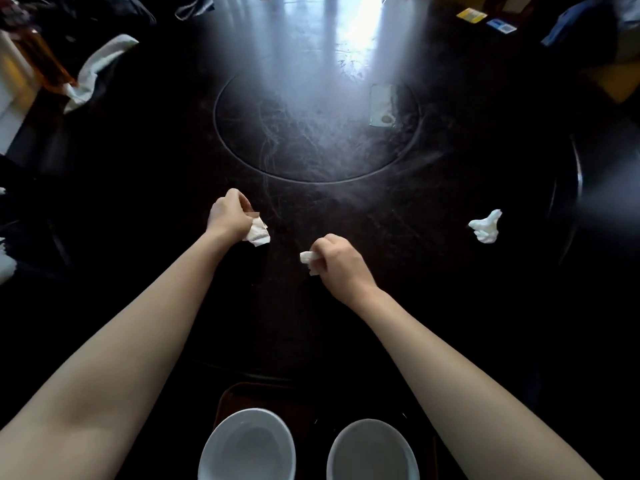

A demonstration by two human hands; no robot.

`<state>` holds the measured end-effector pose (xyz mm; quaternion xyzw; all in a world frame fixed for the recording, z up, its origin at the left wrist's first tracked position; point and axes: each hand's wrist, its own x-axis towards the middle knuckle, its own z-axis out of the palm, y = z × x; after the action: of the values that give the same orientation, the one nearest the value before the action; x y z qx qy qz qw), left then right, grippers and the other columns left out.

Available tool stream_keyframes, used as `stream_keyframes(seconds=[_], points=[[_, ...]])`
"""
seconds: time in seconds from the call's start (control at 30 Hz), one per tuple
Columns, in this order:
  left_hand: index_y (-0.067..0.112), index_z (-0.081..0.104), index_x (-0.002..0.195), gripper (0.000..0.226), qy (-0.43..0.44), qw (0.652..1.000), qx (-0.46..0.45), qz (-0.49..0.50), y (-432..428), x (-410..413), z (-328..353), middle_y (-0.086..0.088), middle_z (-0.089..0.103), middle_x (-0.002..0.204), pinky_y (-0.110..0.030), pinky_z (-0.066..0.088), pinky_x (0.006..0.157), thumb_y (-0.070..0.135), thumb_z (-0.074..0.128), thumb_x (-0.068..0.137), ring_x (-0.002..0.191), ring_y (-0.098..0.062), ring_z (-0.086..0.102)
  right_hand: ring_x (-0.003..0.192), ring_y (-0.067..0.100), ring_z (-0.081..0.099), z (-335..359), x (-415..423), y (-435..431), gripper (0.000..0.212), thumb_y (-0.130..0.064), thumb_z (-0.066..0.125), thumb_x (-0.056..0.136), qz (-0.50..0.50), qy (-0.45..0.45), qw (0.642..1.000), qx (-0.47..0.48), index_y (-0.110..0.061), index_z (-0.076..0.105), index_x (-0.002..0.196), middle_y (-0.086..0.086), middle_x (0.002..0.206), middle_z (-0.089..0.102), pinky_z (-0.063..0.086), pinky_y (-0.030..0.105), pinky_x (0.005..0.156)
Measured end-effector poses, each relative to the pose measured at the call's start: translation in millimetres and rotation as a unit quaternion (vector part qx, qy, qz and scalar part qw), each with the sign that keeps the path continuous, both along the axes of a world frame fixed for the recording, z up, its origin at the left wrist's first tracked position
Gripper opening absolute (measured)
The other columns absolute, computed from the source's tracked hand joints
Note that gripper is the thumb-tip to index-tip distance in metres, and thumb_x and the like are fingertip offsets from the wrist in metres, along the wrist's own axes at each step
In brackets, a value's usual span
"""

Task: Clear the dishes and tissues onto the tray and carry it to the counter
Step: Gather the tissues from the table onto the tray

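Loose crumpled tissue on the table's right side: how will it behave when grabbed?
The crumpled tissue looks thin and wadded, so it is probably very light and would collapse under a pinch. Its irregular folds suggest it won't roll; on the glossy table a push would likely just slide it.

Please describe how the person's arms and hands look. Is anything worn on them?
The left forearm and right forearm are bare, with no sleeve in view. The left hand and right hand wear no glove; no watch, bracelet or ring is visible.
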<state>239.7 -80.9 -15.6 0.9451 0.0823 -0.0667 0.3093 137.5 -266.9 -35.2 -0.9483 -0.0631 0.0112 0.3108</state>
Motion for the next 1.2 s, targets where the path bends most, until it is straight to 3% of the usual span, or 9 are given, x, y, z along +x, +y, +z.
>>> stream_keyframes(seconds=[0.1, 0.2, 0.37, 0.57, 0.67, 0.8, 0.9, 1.03, 1.2], points=[[0.011, 0.060, 0.097, 0.021, 0.011, 0.990, -0.141, 0.012, -17.1, -14.8, 13.9, -0.002, 0.059, 0.090, -0.029, 0.047, 0.077, 0.012, 0.067, 0.077, 0.086, -0.018, 0.057, 0.092, 0.027, 0.056, 7.1, -8.5, -37.8, 0.014, -0.018, 0.057, 0.088, -0.075, -0.011, 0.997, 0.025, -0.005, 0.062, 0.090, 0.012, 0.094, 0.062, 0.039, 0.031, 0.074], [0.016, 0.061, 0.076, 0.018, 0.061, 0.945, -0.321, 0.013, -44.0, -37.4, 20.3, 0.005, 0.067, 0.065, -0.019, 0.053, 0.059, -0.002, 0.064, 0.078, 0.063, -0.010, 0.064, 0.091, 0.030, 0.058, 11.5, -22.0, -82.6, 0.013, -0.016, 0.061, 0.085, -0.117, -0.033, 0.993, 0.003, -0.006, 0.064, 0.093, 0.015, 0.093, 0.064, 0.043, 0.035, 0.077], [0.010, 0.060, 0.078, 0.018, 0.122, 0.889, -0.440, -0.001, -88.6, -77.4, 18.5, 0.008, 0.070, 0.052, -0.019, 0.055, 0.051, -0.008, 0.058, 0.081, 0.051, -0.005, 0.066, 0.090, 0.031, 0.054, 21.8, -32.3, -159.6, 0.012, -0.013, 0.056, 0.082, -0.286, -0.158, 0.944, -0.036, -0.007, 0.065, 0.077, 0.014, 0.089, 0.066, 0.044, 0.042, 0.088], [0.012, 0.062, 0.079, 0.014, 0.152, 0.892, -0.426, -0.007, -114.7, -114.0, 10.1, -0.008, 0.067, 0.080, -0.023, 0.055, 0.062, -0.002, 0.062, 0.081, 0.072, -0.020, 0.065, 0.126, 0.029, 0.044, 20.7, -11.9, -207.5, 0.018, -0.007, 0.052, 0.085, -0.330, -0.028, 0.943, -0.015, -0.004, 0.070, 0.083, 0.014, 0.134, 0.053, 0.043, 0.042, 0.100], [0.013, 0.062, 0.080, 0.012, 0.158, 0.897, -0.414, 0.001, -115.4, -122.8, 9.2, -0.005, 0.064, 0.079, -0.022, 0.054, 0.061, 0.001, 0.064, 0.081, 0.070, -0.017, 0.064, 0.119, 0.029, 0.054, 8.0, -12.2, -210.8, 0.020, -0.006, 0.051, 0.085, -0.299, 0.001, 0.954, 0.016, -0.013, 0.065, 0.073, 0.019, 0.124, 0.058, 0.050, 0.045, 0.093], [0.012, 0.062, 0.084, 0.010, 0.152, 0.903, -0.403, 0.005, -111.1, -129.9, 11.9, -0.005, 0.065, 0.079, -0.019, 0.054, 0.058, 0.002, 0.064, 0.081, 0.070, -0.016, 0.064, 0.101, 0.035, 0.056, 5.4, -16.5, -212.3, 0.017, -0.009, 0.051, 0.086, -0.298, -0.034, 0.953, -0.040, -0.004, 0.066, 0.080, 0.013, 0.105, 0.065, 0.051, 0.046, 0.085], [0.011, 0.062, 0.084, 0.010, 0.146, 0.907, -0.395, 0.006, -109.5, -135.1, 14.3, -0.005, 0.063, 0.079, -0.016, 0.053, 0.053, 0.002, 0.064, 0.081, 0.069, -0.016, 0.063, 0.109, 0.035, 0.046, 1.7, -18.6, -216.8, 0.019, -0.016, 0.053, 0.090, -0.304, -0.047, 0.947, -0.094, -0.004, 0.067, 0.093, 0.011, 0.115, 0.061, 0.044, 0.042, 0.092], [0.011, 0.062, 0.085, 0.010, 0.148, 0.907, -0.394, 0.011, -111.2, -144.1, 15.1, -0.005, 0.063, 0.079, -0.017, 0.054, 0.054, 0.001, 0.063, 0.082, 0.071, -0.017, 0.063, 0.105, 0.034, 0.046, 0.9, -21.7, -218.6, 0.017, -0.008, 0.049, 0.090, -0.300, -0.036, 0.950, -0.082, -0.001, 0.065, 0.089, 0.013, 0.110, 0.058, 0.043, 0.034, 0.074], [0.011, 0.062, 0.083, 0.011, 0.153, 0.904, -0.400, 0.016, -120.6, -159.0, 13.8, -0.006, 0.062, 0.079, -0.022, 0.055, 0.061, 0.000, 0.063, 0.081, 0.071, -0.018, 0.063, 0.101, 0.035, 0.046, 5.3, -36.4, -212.1, 0.012, -0.005, 0.054, 0.086, -0.283, -0.025, 0.951, -0.119, 0.000, 0.065, 0.088, 0.016, 0.108, 0.056, 0.043, 0.035, 0.074]])
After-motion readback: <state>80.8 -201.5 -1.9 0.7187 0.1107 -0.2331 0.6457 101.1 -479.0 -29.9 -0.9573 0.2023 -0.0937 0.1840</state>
